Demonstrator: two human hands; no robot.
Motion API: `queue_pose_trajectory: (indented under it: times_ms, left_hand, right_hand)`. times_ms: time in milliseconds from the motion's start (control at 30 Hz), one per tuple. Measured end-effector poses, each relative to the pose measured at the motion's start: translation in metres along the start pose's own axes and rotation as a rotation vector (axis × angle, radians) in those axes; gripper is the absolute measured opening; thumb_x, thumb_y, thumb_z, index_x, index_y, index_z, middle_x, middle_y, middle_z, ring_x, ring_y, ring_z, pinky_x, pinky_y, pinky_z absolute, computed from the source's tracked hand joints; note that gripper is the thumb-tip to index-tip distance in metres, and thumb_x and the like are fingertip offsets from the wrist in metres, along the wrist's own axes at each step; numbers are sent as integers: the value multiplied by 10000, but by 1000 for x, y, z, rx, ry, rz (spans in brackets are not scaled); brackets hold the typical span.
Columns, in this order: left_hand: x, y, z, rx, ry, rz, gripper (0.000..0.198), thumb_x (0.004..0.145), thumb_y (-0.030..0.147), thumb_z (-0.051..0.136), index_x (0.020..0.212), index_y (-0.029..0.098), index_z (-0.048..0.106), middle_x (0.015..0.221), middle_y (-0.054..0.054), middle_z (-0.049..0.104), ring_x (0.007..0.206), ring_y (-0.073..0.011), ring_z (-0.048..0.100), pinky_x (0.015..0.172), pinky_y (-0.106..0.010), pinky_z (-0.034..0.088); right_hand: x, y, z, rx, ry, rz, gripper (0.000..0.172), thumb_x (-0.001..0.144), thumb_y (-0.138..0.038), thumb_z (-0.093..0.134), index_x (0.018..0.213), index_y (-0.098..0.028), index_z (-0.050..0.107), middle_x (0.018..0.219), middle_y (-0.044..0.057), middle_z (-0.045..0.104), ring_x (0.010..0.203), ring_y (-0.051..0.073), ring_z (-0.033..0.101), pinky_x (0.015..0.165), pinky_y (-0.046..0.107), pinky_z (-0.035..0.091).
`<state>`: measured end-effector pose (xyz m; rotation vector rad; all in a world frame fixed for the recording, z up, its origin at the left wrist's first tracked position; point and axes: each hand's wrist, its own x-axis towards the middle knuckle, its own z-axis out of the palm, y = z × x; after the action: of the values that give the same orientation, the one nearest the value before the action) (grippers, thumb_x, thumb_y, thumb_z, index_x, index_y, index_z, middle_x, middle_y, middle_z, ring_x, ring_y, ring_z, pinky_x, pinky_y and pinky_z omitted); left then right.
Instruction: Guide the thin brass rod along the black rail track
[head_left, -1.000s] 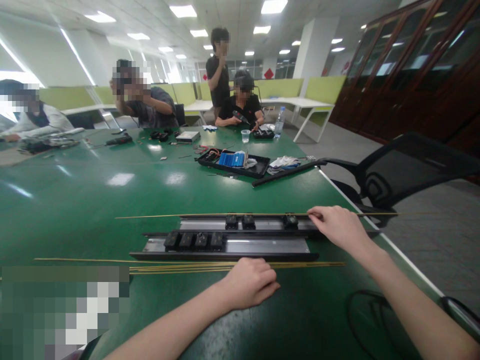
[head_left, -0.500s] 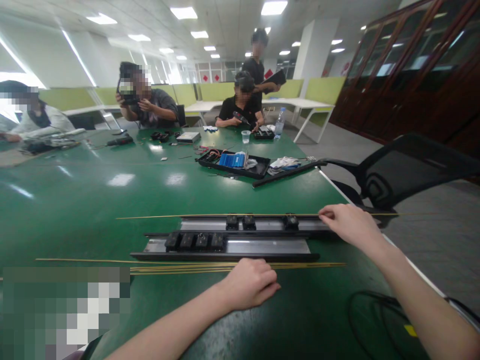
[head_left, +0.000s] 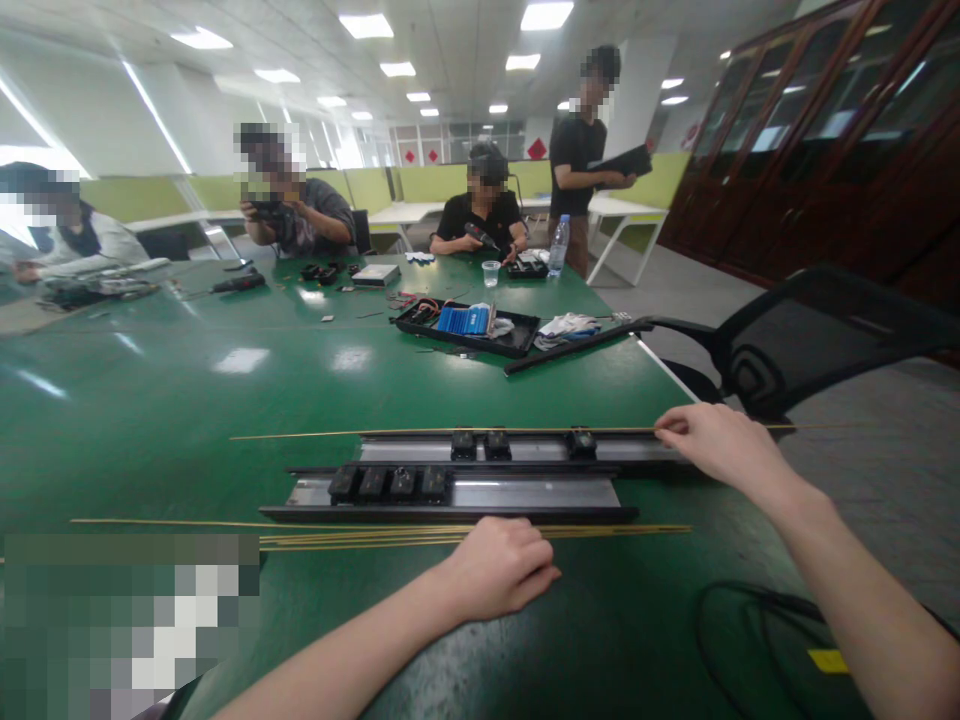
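Observation:
A long thin brass-coloured rod [head_left: 420, 433] lies along the far metal rail [head_left: 540, 447], reaching past both ends of it. My right hand [head_left: 709, 437] pinches this rod near the rail's right end. The far rail carries black blocks [head_left: 496, 444], two close together and one apart. In front of it lies a shorter rail [head_left: 532, 494] with several black blocks [head_left: 403, 485] grouped on its left half. My left hand [head_left: 504, 565] rests on the table with its fingers curled closed, at the near side of a bundle of similar rods [head_left: 360, 538]; its palm is hidden.
A black tray [head_left: 517, 343] with a blue item and tools stands beyond the rails, with gloves [head_left: 568, 328] beside it. A chair [head_left: 817, 340] is at the right edge. Black cable [head_left: 720, 650] lies lower right. Several people sit or stand beyond the table.
My right hand has slid slightly right along the rod, which stays nearly in place. My left hand has not moved. The standing person in the background has moved right.

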<state>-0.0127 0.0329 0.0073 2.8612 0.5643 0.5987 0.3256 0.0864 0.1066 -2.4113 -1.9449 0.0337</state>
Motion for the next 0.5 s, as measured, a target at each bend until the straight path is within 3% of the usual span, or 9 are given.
queue_pose_trajectory:
  times_ms: [500]
  left_hand:
    - [0,0,1,6,-4,1,270,1010,327,514,781,186,544,742,-16,613,698,-142,595,621,-262,422]
  right_hand:
    - [0,12,-9,23,-36,67,264,859,-389,575,983,-263,772,1066,63,760,942,240,664,704,332,394]
